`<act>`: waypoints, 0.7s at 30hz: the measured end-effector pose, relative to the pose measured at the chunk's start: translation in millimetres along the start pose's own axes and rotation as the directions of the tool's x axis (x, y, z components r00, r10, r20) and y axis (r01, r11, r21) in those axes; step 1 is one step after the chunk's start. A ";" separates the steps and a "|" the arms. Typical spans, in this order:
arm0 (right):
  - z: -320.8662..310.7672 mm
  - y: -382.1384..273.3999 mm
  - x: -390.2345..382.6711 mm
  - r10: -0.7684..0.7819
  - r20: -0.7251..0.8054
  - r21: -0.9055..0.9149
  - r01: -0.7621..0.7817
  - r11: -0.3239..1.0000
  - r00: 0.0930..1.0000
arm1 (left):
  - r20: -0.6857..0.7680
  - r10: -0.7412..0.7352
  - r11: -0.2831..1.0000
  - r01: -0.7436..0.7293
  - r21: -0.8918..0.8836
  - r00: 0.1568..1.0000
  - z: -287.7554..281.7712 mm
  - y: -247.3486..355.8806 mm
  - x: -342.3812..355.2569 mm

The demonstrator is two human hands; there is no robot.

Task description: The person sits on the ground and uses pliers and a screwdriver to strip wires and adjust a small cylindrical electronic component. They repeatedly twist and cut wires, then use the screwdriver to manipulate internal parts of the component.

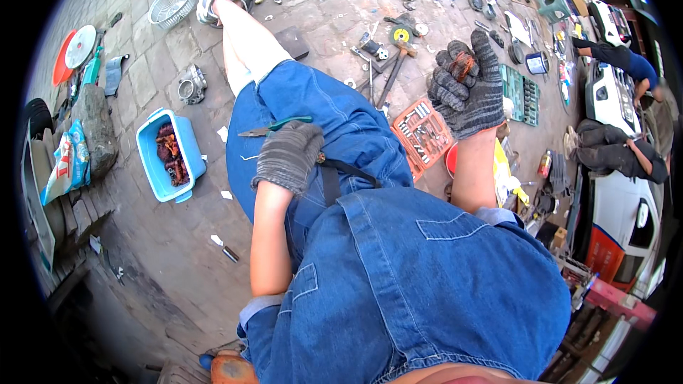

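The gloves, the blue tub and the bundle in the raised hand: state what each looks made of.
Gloves: grey knitted fabric, matte; ribbed stitches show along the fingers of the right hand.
Blue tub: probably moulded plastic, smooth with a slight sheen and rounded rim.
Bundle: seemingly fine copper wire, reddish-orange strands with a metallic glint, though partly hidden in the fist.

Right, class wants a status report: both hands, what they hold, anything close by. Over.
Left hand, gloved, shut on green-handled pliers, resting on thigh. Right hand, gloved, raised, shut on a small reddish coil. Orange socket tray on the ground beneath it.
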State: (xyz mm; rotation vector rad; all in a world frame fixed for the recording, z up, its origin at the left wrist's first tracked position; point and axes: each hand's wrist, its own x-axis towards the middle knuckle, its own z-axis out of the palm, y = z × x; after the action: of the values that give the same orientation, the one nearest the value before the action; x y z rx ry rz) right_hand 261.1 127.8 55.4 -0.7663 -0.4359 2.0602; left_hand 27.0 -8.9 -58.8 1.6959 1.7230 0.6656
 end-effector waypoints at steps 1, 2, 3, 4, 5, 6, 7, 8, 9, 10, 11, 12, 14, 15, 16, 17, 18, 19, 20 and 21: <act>0.1 1.8 -1.5 0.002 -0.006 0.012 -0.002 1.000 1.000 | -0.100 0.023 0.998 -0.029 -0.062 0.995 -11.9 11.9 2.6; -0.3 2.8 -1.3 0.007 -0.006 0.025 -0.007 1.000 1.000 | -0.250 -0.019 0.982 -0.029 -0.185 0.968 -19.3 23.7 4.2; -4.8 3.6 1.2 0.029 0.063 0.022 -0.031 0.999 0.998 | -0.388 -0.077 0.951 -0.049 -0.305 0.919 -24.0 36.0 5.7; -9.5 6.0 3.2 0.034 0.088 0.023 -0.036 0.999 0.996 | -0.431 -0.091 0.912 -0.099 -0.398 0.898 -30.2 51.7 6.9; -14.1 9.1 5.5 0.041 0.115 0.025 -0.044 0.999 0.993 | -0.474 -0.105 0.862 -0.157 -0.481 0.874 -36.3 67.0 7.8; -15.6 11.0 7.4 0.046 0.140 0.027 -0.051 0.998 0.989 | -0.442 -0.056 0.807 -0.220 -0.548 0.896 -43.2 86.4 9.5; -12.8 14.0 8.8 0.070 0.176 0.045 -0.079 0.996 0.982 | -0.424 0.003 0.787 -0.264 -0.557 0.906 -38.8 98.2 13.8; -2.4 19.1 7.4 0.044 0.014 0.028 -0.044 0.999 0.999 | -0.407 0.063 0.762 -0.307 -0.570 0.911 -33.1 109.5 18.3; 12.4 24.9 4.2 0.014 -0.147 0.005 -0.013 1.000 0.989 | -0.398 0.127 0.781 -0.339 -0.525 0.909 -18.4 113.5 29.7; 21.4 27.4 3.2 -0.015 -0.299 -0.018 0.010 1.000 0.954 | -0.386 0.188 0.800 -0.369 -0.473 0.903 -7.9 111.9 38.8; 14.2 26.9 2.7 0.011 -0.194 0.010 -0.010 1.000 0.981 | -0.392 0.168 0.803 -0.356 -0.477 0.905 1.8 103.5 46.3; 7.3 26.8 2.2 0.043 -0.087 0.031 -0.041 0.999 0.995 | -0.398 0.147 0.807 -0.342 -0.482 0.906 11.8 93.9 53.1; 15.9 29.5 -3.8 0.011 -0.070 0.021 -0.009 1.000 0.998 | -0.393 0.124 0.845 -0.305 -0.440 0.911 14.9 86.2 54.5; 8.1 27.0 -3.3 0.050 0.171 0.016 -0.053 0.998 0.984 | -0.390 0.123 0.876 -0.285 -0.390 0.912 10.7 82.6 51.4; 7.8 30.3 -3.1 0.020 0.145 -0.060 -0.012 0.998 0.989 | -0.385 0.113 0.908 -0.253 -0.335 0.916 6.1 79.4 47.1; 8.7 35.0 -2.6 -0.011 0.121 -0.137 0.027 0.990 0.993 | -0.390 0.098 0.923 -0.230 -0.309 0.916 1.5 79.0 45.6; 10.0 39.8 -2.2 -0.043 0.101 -0.215 0.064 0.975 0.994 | -0.387 0.120 0.931 -0.239 -0.275 0.914 -2.2 78.5 44.2; 15.0 43.6 -1.1 -0.087 0.189 -0.390 0.157 0.908 0.978 | -0.385 0.143 0.939 -0.248 -0.238 0.912 -6.8 77.1 43.4; 13.5 44.9 -0.2 -0.050 0.182 -0.530 0.141 0.836 0.982 | -0.382 0.167 0.945 -0.258 -0.201 0.909 -11.8 75.9 43.0; 10.7 45.3 0.4 -0.016 0.170 -0.656 0.125 0.744 0.985 | -0.381 0.184 0.958 -0.252 -0.136 0.906 -18.0 75.2 43.4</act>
State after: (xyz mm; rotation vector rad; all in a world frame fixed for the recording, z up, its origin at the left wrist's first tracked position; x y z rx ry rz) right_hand 226.1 102.5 38.0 -0.9785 -1.3249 1.8860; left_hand 66.0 39.1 4.8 1.7289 1.6578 1.2745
